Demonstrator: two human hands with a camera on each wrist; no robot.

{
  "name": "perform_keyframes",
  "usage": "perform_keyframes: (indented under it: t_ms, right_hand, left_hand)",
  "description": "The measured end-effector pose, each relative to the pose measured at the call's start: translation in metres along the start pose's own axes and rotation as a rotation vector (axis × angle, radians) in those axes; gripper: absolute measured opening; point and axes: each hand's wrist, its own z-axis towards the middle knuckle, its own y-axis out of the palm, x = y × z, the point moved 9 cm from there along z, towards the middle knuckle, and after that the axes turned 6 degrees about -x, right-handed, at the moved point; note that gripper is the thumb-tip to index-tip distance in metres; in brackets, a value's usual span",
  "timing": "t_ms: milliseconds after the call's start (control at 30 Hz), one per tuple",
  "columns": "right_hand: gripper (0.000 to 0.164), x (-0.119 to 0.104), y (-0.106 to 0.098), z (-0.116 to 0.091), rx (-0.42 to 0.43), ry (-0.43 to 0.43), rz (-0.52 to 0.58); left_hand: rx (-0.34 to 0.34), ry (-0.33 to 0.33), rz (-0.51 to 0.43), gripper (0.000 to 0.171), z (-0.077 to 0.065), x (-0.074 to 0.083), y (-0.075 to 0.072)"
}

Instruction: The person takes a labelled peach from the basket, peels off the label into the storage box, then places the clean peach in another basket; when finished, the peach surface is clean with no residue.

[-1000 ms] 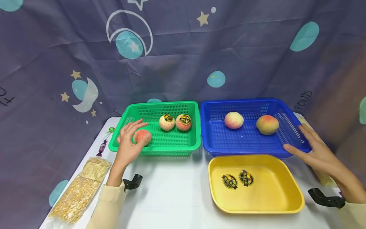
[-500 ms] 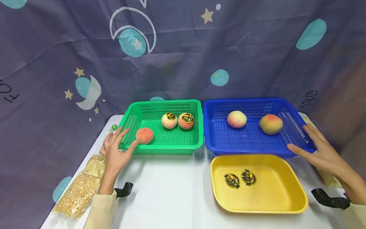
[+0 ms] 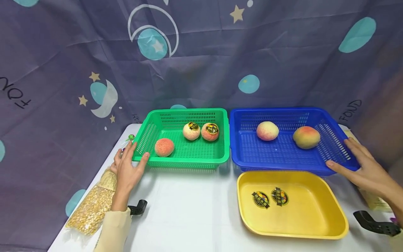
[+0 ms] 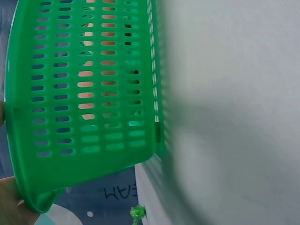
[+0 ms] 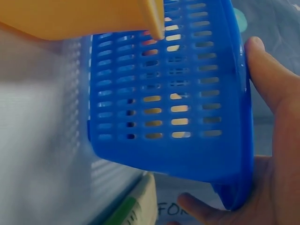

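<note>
In the head view, my left hand (image 3: pixel 127 171) grips the front left corner of a green plastic basket (image 3: pixel 185 162), thumb at the front rim, other fingers along the left side. A red-pink peach (image 3: pixel 164 147) lies near that corner; two more peaches, a pale one (image 3: pixel 191 132) and a redder one (image 3: pixel 210 133), bear dark stickers. My right hand (image 3: pixel 366 171) holds the front right corner of a blue basket (image 3: pixel 283 165). Inside it sit a pale peach (image 3: pixel 267 131) and a greenish-red mango (image 3: pixel 306 137). In the right wrist view, the thumb (image 5: pixel 267 70) lies on the blue rim.
A yellow tray (image 3: pixel 302 217) with two round stickers (image 3: pixel 260 199) stands before the blue basket. At left lie a bag of corn kernels (image 3: pixel 91 210) and a green-wrapped lollipop (image 3: pixel 131 137). Another package (image 3: pixel 376 201) lies at right. A patterned curtain (image 3: pixel 201 70) hangs behind.
My left hand has moved from over the red-pink peach to the green basket's front left corner. The right hand stays at the blue basket. The head view has shifted, sliding everything rightward.
</note>
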Motion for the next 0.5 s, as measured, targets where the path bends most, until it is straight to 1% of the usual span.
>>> perform_keyframes:
  t_ms: [67,167,267,367,500]
  right_hand:
    - [0.099,0.001,-0.002,0.0,0.008,0.008,-0.021]
    - [0.097,0.002,-0.006,0.002,0.034,0.043,-0.063]
    - [0.095,-0.003,-0.01,0.006,0.07,0.054,-0.102]
    - [0.093,-0.013,-0.013,0.012,0.1,0.023,-0.117]
    - [0.093,-0.034,-0.012,0.021,0.105,-0.031,-0.101]
  left_hand:
    - [-0.006,-0.002,0.006,0.071,0.001,-0.002,0.001]
    - [-0.008,-0.003,0.012,0.072,0.001,-0.003,0.002]
    - [-0.01,-0.005,0.018,0.071,0.002,-0.003,0.002]
    - [-0.022,-0.007,0.021,0.071,0.004,-0.003,0.003]
    - [-0.038,-0.011,0.016,0.071,0.004,-0.003,0.005]
